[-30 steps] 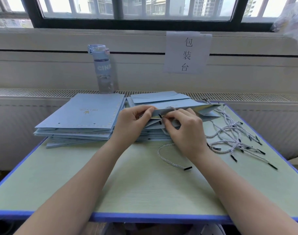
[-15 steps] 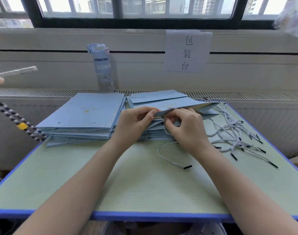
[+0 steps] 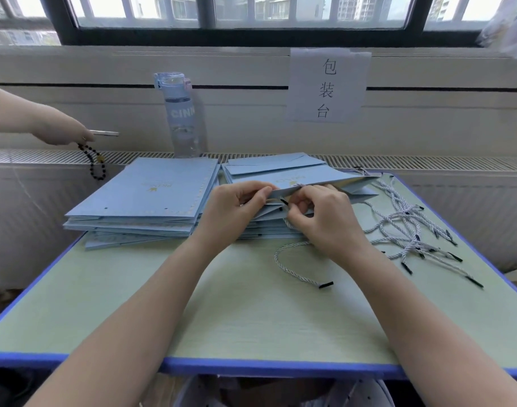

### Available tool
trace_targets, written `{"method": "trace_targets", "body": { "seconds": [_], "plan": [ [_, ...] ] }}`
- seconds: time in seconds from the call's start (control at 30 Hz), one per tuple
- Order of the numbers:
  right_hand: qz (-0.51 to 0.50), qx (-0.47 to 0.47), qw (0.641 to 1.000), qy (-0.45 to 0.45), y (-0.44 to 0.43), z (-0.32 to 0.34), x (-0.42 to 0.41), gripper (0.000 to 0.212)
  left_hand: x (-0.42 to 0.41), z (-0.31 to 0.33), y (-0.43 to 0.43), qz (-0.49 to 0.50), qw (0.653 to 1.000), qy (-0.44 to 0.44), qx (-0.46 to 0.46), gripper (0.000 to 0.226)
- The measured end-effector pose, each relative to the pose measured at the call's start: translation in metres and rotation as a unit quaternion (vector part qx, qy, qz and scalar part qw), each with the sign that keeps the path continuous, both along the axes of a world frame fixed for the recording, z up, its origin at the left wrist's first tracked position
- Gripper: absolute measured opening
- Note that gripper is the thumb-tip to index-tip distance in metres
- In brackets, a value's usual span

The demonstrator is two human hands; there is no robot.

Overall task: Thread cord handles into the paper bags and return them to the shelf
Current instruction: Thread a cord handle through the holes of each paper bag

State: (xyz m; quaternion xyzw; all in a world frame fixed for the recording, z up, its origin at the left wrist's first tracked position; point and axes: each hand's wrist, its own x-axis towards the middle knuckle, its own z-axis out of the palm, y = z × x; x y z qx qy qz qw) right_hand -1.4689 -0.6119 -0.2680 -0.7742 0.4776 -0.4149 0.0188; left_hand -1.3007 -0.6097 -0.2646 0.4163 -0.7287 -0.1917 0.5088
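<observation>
Head view looks down on a pale green worktop (image 3: 222, 304) with a blue rim. The left hand (image 3: 236, 210) pinches the near edge of the top light-blue paper bag (image 3: 325, 177), which lies on the right-hand stack of bags (image 3: 263, 230). The right hand (image 3: 325, 221), fingers curled, pinches the black tip (image 3: 283, 201) of a white twisted cord (image 3: 292, 265) at that edge; the cord's free end trails on the worktop. A second stack (image 3: 151, 195) lies just left, and loose cords (image 3: 410, 233) lie tangled to the right. Behind stand a water bottle (image 3: 179, 113) and a paper sign (image 3: 327, 83). Another person's hand (image 3: 60, 130) at far left holds a bead string (image 3: 97, 165).
</observation>
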Motion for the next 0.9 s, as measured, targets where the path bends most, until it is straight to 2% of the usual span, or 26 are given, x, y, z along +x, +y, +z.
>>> {"method": "trace_targets", "body": {
  "seconds": [0.17, 0.3, 0.53, 0.63, 0.77, 0.9],
  "plan": [
    [0.01, -0.012, 1.0, -0.003, -0.001, -0.002, -0.001, 0.005, 0.003, -0.001, -0.001, 0.002, 1.0, 0.002, 0.002, 0.019],
    [-0.032, -0.114, 0.992, -0.046, -0.004, -0.005, -0.004, 0.01, 0.006, 0.0, -0.003, 0.01, 1.0, 0.015, 0.0, 0.018],
    [-0.099, -0.206, 0.971, -0.068, -0.012, -0.003, -0.015, 0.016, 0.01, 0.001, -0.004, 0.016, 0.999, 0.04, 0.019, 0.017],
    [-0.107, -0.213, 0.97, -0.041, -0.015, 0.0, -0.02, 0.024, 0.012, 0.001, -0.004, 0.017, 0.999, 0.038, 0.021, 0.017],
    [-0.1, -0.21, 0.973, 0.006, -0.021, 0.001, -0.03, 0.023, 0.015, 0.001, -0.005, 0.026, 0.999, 0.023, 0.007, 0.017],
    [-0.138, -0.214, 0.967, -0.008, -0.025, 0.005, -0.045, 0.036, 0.017, 0.002, -0.004, 0.036, 0.999, -0.009, -0.016, 0.017]
  ]
}}
